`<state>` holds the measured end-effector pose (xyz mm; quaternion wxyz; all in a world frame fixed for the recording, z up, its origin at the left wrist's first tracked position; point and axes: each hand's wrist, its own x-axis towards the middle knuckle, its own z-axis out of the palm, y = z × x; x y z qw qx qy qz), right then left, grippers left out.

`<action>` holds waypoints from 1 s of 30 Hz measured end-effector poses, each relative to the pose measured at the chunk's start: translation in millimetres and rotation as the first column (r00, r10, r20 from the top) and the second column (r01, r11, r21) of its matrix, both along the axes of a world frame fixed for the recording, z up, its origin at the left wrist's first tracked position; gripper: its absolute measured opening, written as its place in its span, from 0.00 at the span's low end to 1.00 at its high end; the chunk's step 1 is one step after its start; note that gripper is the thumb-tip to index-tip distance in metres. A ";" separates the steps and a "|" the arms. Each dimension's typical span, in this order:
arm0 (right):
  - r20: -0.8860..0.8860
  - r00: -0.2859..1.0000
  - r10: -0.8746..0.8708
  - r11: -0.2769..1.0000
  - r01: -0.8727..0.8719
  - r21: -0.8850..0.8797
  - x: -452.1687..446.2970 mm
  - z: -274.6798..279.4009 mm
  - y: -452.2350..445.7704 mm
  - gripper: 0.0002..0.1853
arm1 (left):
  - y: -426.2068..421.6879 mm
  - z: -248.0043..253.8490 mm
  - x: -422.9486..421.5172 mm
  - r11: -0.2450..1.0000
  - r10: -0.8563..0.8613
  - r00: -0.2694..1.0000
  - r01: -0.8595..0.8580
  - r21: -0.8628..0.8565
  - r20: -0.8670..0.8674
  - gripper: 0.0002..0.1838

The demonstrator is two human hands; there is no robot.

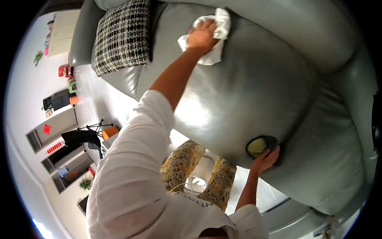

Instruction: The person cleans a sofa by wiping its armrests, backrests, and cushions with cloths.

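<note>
My left hand presses a crumpled white cloth flat against the grey leather sofa seat, near the backrest. Its fingers lie bent over the fabric, and part of the cloth spreads out beyond the wrist. Close to the seat's front edge, my right hand has its fingers around the edge of a rounded black-rimmed thing with a yellow-green face. I cannot make out its exact kind. Some of the right fingers are hidden or dark against it.
A black-and-white woven cushion leans at the sofa's left end. A bucket or stool-like white thing stands between my legs. Further left are a black folding chair, an orange bin and wall shelves.
</note>
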<state>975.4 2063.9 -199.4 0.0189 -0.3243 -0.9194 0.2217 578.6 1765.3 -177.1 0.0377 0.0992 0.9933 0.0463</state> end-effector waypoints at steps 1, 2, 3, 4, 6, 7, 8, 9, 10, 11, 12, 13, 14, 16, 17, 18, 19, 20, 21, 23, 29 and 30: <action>0.006 0.997 -0.074 0.997 0.074 -0.006 -14.9 -5.8 -3.2 0.22 | -25.6 11.1 17.2 0.997 0.070 0.996 -0.070 -0.013 0.046 0.31; 0.011 0.989 -0.147 0.989 0.147 -0.008 -28.4 -9.0 -3.8 0.22 | -53.4 8.2 36.2 0.997 0.083 0.997 -0.083 0.008 0.009 0.32; 0.010 0.976 -0.217 0.976 0.217 -0.008 -40.6 -7.6 -2.5 0.22 | -74.5 6.6 56.2 0.995 0.084 0.996 -0.082 0.055 -0.035 0.33; -0.036 0.990 -0.137 0.989 0.139 0.050 -51.9 -7.0 -9.8 0.22 | -95.4 7.1 76.4 0.993 0.111 0.994 -0.110 0.046 -0.025 0.35; -0.111 0.993 0.036 0.984 -0.016 0.175 -73.5 -6.5 -26.6 0.22 | -127.0 10.2 118.5 0.989 0.136 0.990 -0.133 0.072 -0.045 0.38; -0.246 0.950 0.193 0.977 -0.162 0.141 -92.6 4.0 -51.6 0.22 | -144.1 7.3 138.8 0.986 0.149 0.988 -0.145 0.084 -0.049 0.39; -0.376 0.864 0.336 0.942 -0.312 0.124 -111.8 15.3 -87.1 0.21 | -157.3 8.6 157.9 0.982 0.173 0.985 -0.171 0.082 -0.021 0.39; -0.293 0.853 0.433 0.901 -0.396 0.179 -122.5 14.7 -123.4 0.21 | -170.8 10.4 176.5 0.977 0.196 0.981 -0.196 0.079 0.007 0.40; -0.206 0.828 0.522 0.849 -0.479 0.224 -131.7 14.3 -161.1 0.20 | -182.6 12.3 195.0 0.974 0.205 0.977 -0.209 0.081 0.056 0.40; -0.047 0.799 0.599 0.793 -0.585 0.167 -143.9 25.2 -205.4 0.19 | -196.9 13.7 215.0 0.971 0.217 0.971 -0.226 0.079 0.104 0.40; 0.016 0.734 0.679 0.725 -0.673 0.145 -151.8 35.9 -252.9 0.19 | -212.3 14.3 235.3 0.965 0.221 0.971 -0.231 0.121 0.091 0.41; 0.070 0.658 0.750 0.649 -0.752 0.111 -159.9 46.6 -300.4 0.19 | -225.7 15.8 256.7 0.956 0.234 0.966 -0.249 0.157 0.108 0.40; 0.041 0.571 0.820 0.562 -0.817 0.130 -162.7 49.4 -343.4 0.19 | -239.0 16.6 277.4 0.936 0.275 0.955 -0.292 0.199 0.109 0.39; -0.125 0.461 0.879 0.466 -0.884 0.022 -173.4 32.6 -418.9 0.19 | -264.1 10.0 324.3 0.847 0.378 0.917 -0.397 0.354 0.125 0.34; -0.200 0.412 0.889 0.432 -0.900 0.063 -180.0 20.1 -449.3 0.19 | -276.7 0.4 353.3 0.763 0.438 0.887 -0.453 0.462 0.147 0.30; -0.230 0.411 0.882 0.430 -0.902 0.038 -185.2 16.5 -483.1 0.18 | -290.9 -12.0 390.2 0.619 0.540 0.794 -0.600 0.506 0.280 0.29; -0.268 0.390 0.881 0.405 -0.914 0.000 -189.4 16.0 -508.7 0.17 | -299.3 -17.2 424.8 0.452 0.606 0.677 -0.725 0.520 0.417 0.28; -0.245 0.375 0.894 0.374 -0.926 -0.053 -189.5 11.5 -532.4 0.17 | -305.3 -4.9 450.9 0.370 0.609 0.613 -0.780 0.504 0.503 0.26; -0.173 0.260 0.950 0.275 -0.959 0.072 -185.9 -9.2 -549.4 0.18 | -310.4 7.2 474.5 0.287 0.598 0.548 -0.828 0.483 0.585 0.25; -0.098 0.241 0.966 0.252 -0.960 0.122 -172.5 -7.1 -559.6 0.20 | -313.2 19.2 521.7 0.038 0.626 0.232 -0.963 0.268 0.744 0.22; -0.130 0.160 0.979 0.182 -0.967 0.180 -129.0 -1.3 -491.6 0.18 | -307.6 0.5 607.3 0.036 0.626 0.381 -0.886 0.462 0.681 0.13; -0.115 0.159 0.981 0.176 -0.970 0.168 -118.9 4.5 -471.7 0.17 | -309.1 -12.2 615.0 0.122 0.609 0.502 -0.824 0.553 0.614 0.13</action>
